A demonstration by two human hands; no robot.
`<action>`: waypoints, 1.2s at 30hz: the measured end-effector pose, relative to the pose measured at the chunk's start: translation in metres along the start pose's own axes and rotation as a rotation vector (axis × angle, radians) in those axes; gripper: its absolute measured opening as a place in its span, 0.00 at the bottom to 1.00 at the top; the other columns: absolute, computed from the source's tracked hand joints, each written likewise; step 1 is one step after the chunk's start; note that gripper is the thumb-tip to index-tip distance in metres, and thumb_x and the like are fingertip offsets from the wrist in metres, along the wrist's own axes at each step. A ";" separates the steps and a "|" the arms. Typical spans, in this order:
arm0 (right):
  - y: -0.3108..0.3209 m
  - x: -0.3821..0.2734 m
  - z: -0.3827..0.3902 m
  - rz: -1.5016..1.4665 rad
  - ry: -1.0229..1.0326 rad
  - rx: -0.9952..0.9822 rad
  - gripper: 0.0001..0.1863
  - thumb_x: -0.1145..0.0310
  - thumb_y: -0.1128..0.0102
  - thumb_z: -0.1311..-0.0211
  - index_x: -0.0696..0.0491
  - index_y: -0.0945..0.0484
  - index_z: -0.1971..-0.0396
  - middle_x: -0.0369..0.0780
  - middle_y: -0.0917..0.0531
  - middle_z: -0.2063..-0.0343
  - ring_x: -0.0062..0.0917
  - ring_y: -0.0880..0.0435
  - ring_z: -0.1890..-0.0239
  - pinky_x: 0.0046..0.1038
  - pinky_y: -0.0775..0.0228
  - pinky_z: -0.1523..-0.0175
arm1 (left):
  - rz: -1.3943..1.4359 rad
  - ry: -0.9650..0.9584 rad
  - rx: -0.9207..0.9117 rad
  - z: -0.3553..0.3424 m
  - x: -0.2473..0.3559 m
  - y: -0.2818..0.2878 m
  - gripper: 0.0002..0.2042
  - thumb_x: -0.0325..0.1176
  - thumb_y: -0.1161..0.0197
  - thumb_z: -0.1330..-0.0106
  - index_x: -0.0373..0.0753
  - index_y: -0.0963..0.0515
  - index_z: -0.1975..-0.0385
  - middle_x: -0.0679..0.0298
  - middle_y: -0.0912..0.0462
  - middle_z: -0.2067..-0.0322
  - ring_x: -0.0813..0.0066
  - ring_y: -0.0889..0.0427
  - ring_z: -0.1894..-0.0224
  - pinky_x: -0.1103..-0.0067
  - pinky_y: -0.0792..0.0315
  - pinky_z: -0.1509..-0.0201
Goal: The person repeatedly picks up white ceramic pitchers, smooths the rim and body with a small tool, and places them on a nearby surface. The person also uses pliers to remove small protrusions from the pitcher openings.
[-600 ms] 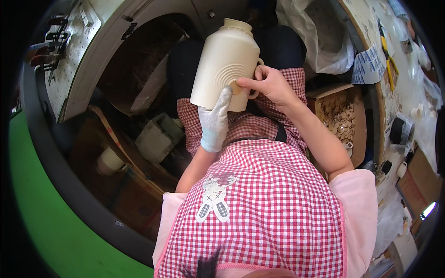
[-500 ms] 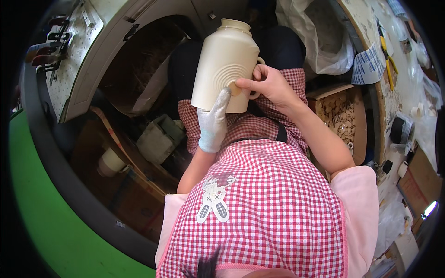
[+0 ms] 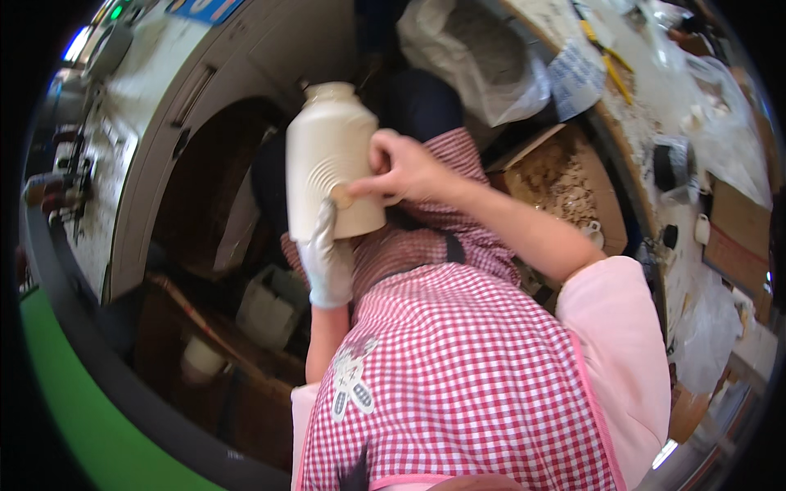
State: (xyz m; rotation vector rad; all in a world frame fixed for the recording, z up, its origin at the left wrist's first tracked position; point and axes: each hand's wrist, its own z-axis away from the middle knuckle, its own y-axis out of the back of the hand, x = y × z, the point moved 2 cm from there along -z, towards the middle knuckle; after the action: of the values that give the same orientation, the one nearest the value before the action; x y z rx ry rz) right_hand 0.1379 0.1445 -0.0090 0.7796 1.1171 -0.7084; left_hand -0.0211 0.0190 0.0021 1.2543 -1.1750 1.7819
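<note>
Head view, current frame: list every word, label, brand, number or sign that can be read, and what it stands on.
None can be read.
White sheet with blue print: too blurred.
Pale mark on the dark edging: too small.
Cream vessel: no lettering shows on the visible side.

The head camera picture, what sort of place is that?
It's probably a small workshop: yellow-handled pliers lie on a cluttered bench, a cardboard box holds lots of small pale pieces, and a cream container is being held.
</note>
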 end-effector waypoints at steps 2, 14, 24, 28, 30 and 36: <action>-0.009 -0.002 0.003 0.125 0.087 0.108 0.34 0.46 0.12 0.60 0.52 0.31 0.76 0.37 0.25 0.76 0.23 0.27 0.75 0.30 0.32 0.70 | -0.057 0.038 0.029 0.002 0.002 0.001 0.19 0.28 0.40 0.23 0.25 0.26 0.37 0.56 0.20 0.41 0.70 0.22 0.41 0.74 0.28 0.35; 0.253 -0.027 -0.032 0.589 0.378 0.760 0.19 0.51 0.31 0.33 0.52 0.15 0.56 0.43 0.14 0.68 0.33 0.14 0.64 0.34 0.22 0.58 | -0.410 -0.002 0.209 -0.026 -0.019 -0.031 0.21 0.20 0.30 0.35 0.26 0.22 0.42 0.56 0.15 0.48 0.70 0.15 0.50 0.74 0.21 0.42; 0.580 0.067 -0.108 1.553 -0.208 0.501 0.23 0.58 0.43 0.38 0.62 0.19 0.52 0.60 0.15 0.53 0.54 0.17 0.46 0.49 0.26 0.39 | 0.298 0.249 0.260 -0.034 0.047 -0.008 0.26 0.36 0.38 0.26 0.32 0.30 0.32 0.58 0.22 0.37 0.68 0.23 0.35 0.68 0.29 0.30; 0.493 0.006 -0.089 0.763 -0.098 0.868 0.24 0.52 0.48 0.24 0.59 0.20 0.49 0.41 0.16 0.69 0.30 0.17 0.68 0.35 0.24 0.61 | 0.334 0.235 0.327 -0.019 0.060 -0.007 0.22 0.33 0.37 0.26 0.32 0.28 0.35 0.58 0.16 0.46 0.74 0.15 0.47 0.79 0.20 0.46; 0.383 -0.026 -0.060 -0.188 0.061 0.373 0.20 0.57 0.49 0.21 0.58 0.23 0.44 0.33 0.22 0.72 0.13 0.26 0.71 0.18 0.33 0.68 | 0.277 0.253 0.315 -0.015 0.059 -0.013 0.22 0.35 0.38 0.25 0.30 0.28 0.36 0.56 0.15 0.47 0.75 0.12 0.52 0.83 0.18 0.53; 0.069 -0.074 0.005 -0.388 -0.168 -0.369 0.26 0.65 0.51 0.20 0.54 0.33 0.27 0.32 0.23 0.76 0.11 0.30 0.83 0.15 0.36 0.78 | 0.355 0.284 0.151 -0.017 0.059 -0.017 0.21 0.35 0.41 0.23 0.28 0.29 0.37 0.52 0.16 0.47 0.70 0.11 0.52 0.77 0.15 0.49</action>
State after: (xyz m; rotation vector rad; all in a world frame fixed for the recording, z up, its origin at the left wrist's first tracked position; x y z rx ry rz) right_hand 0.1759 0.1860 0.0750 0.1857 1.2117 -0.8409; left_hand -0.0318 0.0422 0.0610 0.8687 -1.1664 2.2596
